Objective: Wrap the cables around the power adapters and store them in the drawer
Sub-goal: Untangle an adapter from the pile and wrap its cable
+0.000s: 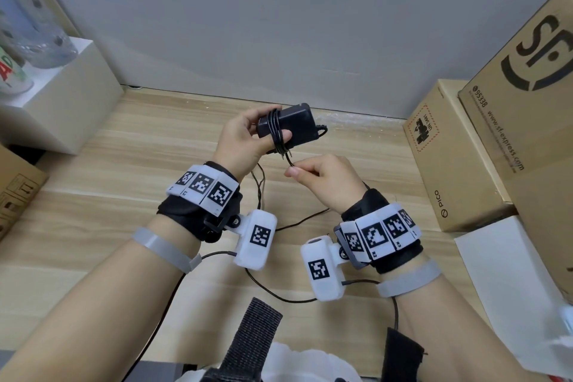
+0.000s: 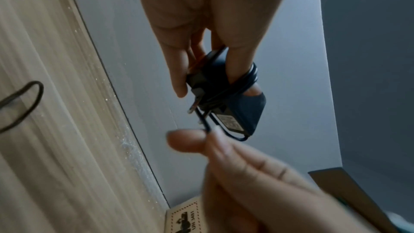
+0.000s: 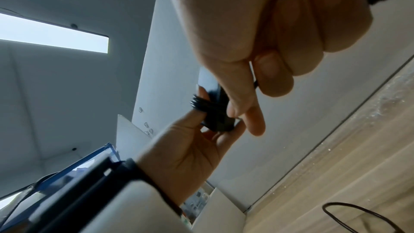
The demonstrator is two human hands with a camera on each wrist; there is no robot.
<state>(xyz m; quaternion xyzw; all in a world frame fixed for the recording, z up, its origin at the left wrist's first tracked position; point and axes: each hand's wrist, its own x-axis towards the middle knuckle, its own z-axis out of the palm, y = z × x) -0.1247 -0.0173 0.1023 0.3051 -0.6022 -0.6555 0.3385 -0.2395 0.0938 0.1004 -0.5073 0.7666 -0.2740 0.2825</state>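
Above the wooden counter (image 1: 124,139), flanked by closed cardboard boxes (image 1: 449,158), the left hand (image 1: 245,136) grips the adapter (image 1: 294,122) while the right hand (image 1: 325,178) pinches its cable (image 1: 286,158).

One power adapter (image 1: 290,122); one cable (image 1: 259,192); two hands, left (image 1: 245,136) and right (image 1: 325,178); three cardboard boxes, nearest (image 1: 446,164); one worktop (image 1: 124,195).

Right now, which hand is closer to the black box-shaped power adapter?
Left. The left hand grips the black box-shaped power adapter directly, thumb over the wound coils. The right hand sits just below it, its fingers pinching the thin black cable.
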